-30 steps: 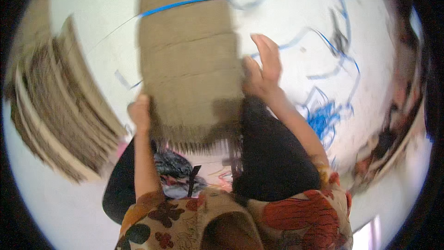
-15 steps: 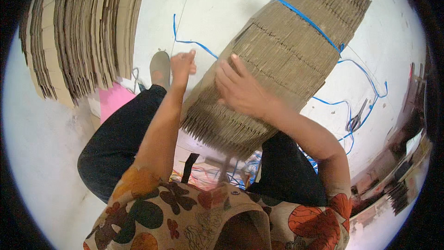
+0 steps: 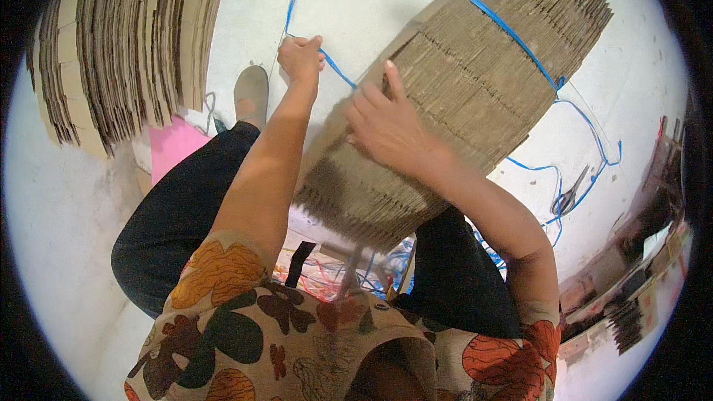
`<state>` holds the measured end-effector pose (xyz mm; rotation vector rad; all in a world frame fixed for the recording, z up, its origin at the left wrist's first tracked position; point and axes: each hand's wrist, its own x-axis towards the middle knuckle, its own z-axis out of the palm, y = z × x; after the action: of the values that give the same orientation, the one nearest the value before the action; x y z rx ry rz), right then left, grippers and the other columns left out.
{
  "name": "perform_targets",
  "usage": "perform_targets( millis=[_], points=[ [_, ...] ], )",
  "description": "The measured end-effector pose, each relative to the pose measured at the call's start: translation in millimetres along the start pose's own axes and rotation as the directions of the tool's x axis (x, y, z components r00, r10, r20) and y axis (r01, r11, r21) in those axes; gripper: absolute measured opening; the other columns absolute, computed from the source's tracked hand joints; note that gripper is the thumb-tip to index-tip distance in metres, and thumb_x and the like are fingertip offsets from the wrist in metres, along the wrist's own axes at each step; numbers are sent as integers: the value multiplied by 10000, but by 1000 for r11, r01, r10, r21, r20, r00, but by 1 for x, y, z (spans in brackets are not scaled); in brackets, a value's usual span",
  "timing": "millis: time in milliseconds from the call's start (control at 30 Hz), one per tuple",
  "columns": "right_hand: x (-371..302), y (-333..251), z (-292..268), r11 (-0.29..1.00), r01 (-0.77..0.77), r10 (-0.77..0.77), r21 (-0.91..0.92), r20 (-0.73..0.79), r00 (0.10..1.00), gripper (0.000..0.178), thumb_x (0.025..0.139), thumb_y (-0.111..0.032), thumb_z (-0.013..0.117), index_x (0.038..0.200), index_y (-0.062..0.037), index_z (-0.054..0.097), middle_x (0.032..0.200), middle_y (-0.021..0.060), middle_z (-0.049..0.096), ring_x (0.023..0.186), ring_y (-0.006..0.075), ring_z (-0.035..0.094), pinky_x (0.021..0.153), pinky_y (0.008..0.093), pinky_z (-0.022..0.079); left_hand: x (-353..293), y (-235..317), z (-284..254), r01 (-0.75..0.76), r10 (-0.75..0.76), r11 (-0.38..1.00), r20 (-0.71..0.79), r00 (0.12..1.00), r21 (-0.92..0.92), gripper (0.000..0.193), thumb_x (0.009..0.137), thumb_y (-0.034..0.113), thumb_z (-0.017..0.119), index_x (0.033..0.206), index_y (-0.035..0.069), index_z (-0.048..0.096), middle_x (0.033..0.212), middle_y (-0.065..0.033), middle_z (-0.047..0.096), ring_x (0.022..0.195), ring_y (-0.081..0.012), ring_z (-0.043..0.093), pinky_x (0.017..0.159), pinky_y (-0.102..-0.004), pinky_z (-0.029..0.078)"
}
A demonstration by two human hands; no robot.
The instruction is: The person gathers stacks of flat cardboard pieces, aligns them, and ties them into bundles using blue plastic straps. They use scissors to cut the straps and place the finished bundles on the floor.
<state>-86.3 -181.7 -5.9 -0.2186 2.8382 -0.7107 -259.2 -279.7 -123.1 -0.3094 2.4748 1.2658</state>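
A long bundle of brown folded cardboard (image 3: pixel 475 78) lies slantwise before me, its near end between my knees. One blue strap (image 3: pixel 512 33) is tied around its far part. On the left of the bundle, my left hand (image 3: pixel 301 59) is closed around a second blue strap (image 3: pixel 339 70). This strap runs from the bundle's left side, with its loose end sticking out past my fist. My right hand (image 3: pixel 390 122) lies against the bundle's upper left edge, thumb stretched out and fingers spread over the cardboard; the fingertips are slightly blurred.
Stacked cardboard (image 3: pixel 126 37) stands at the far left, by a pink sheet (image 3: pixel 174 148). Scissors (image 3: pixel 568 197) and loose blue strap (image 3: pixel 598 134) lie on the white floor at right. Tangled coloured straps (image 3: pixel 319 275) are below the bundle's near end. More cardboard (image 3: pixel 631 319) lies at lower right.
My left hand has moved away from me and onto the loose blue strap, closing on it. My right hand stays on the bundle. The view has shifted slightly.
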Motion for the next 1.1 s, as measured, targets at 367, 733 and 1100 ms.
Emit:
perform_targets(
  millis=[367, 733, 1100],
  points=[
    [-21, 0, 16, 997, 31, -44, -75, -178, 983, 512, 784, -431, 542, 1122, -47, 509, 1158, 82, 482, 1217, 243, 347, 1054, 558, 127, 19, -9, -16, 76, -80, 995, 57, 995, 62, 221, 705, 13, 656, 857, -41, 504, 675, -146, 577, 447, -167, 559, 355, -258, 453],
    [-19, -2, 21, 998, 0, -19, -68, -274, 962, 428, 756, -418, 567, 990, -59, 571, 1019, 65, 537, 1128, 213, 415, 1028, 596, 169, 24, -16, -12, -153, 86, 898, 176, 981, 413, 197, 731, 35, 621, 579, -26, 511, 520, -118, 556, 379, -177, 556, 332, -284, 441],
    [-18, -2, 23, 997, 10, -34, -70, -349, 937, 397, 727, -368, 574, 966, -52, 596, 989, 68, 542, 1085, 225, 431, 1003, 640, 176, 16, 68, 14, 13, 207, 921, 518, 830, -389, 90, 757, -50, 564, 843, -39, 544, 745, -128, 618, 551, -125, 555, 471, -221, 421]
  ],
)
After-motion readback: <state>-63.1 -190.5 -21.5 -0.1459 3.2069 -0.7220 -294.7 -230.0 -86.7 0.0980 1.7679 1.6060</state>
